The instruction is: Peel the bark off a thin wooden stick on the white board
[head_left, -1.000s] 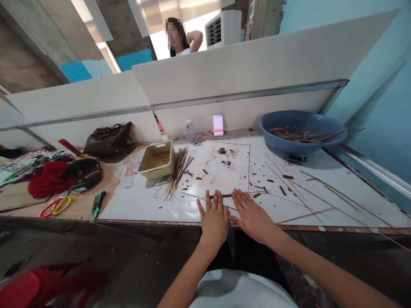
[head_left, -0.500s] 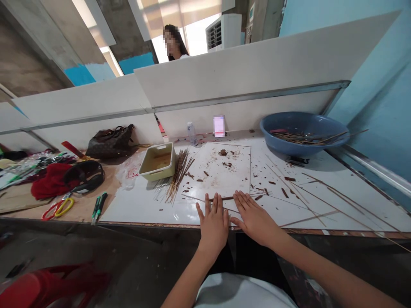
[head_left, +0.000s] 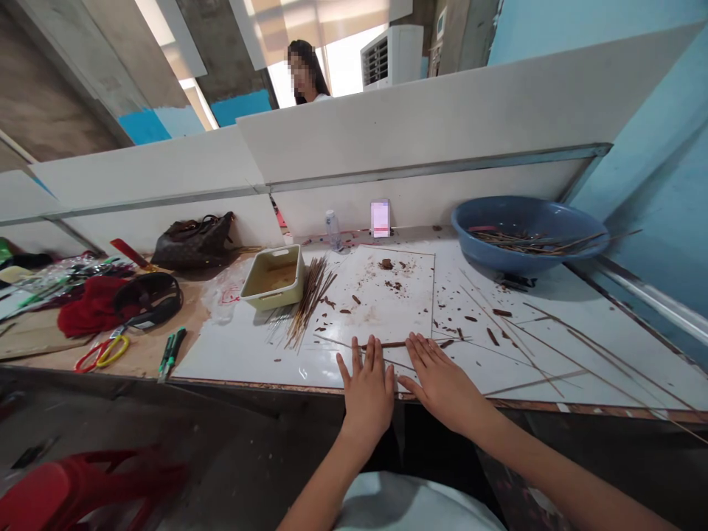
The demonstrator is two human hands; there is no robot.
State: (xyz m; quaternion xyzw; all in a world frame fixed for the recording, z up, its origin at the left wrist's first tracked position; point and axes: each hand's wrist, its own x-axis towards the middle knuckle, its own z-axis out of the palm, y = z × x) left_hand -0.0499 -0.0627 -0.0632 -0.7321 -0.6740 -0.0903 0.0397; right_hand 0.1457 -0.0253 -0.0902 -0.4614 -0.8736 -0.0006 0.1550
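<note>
Two hands, left hand (head_left: 366, 397) and right hand (head_left: 442, 385), flat on white board (head_left: 365, 310) on the table (head_left: 191, 324), fingers (head_left: 370, 361) spread, gripping nothing; one thin brown stick (head_left: 390, 344) between them; one blue basin (head_left: 553, 221) upper right.

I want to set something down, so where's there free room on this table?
The freest patch is the white board's front-left corner, between the cream tray, the bundle of sticks and your left hand. It's crowded left of the board, around the red cloth and scissors, and beyond your right hand, with loose sticks and chips.

No readable text or labels
</note>
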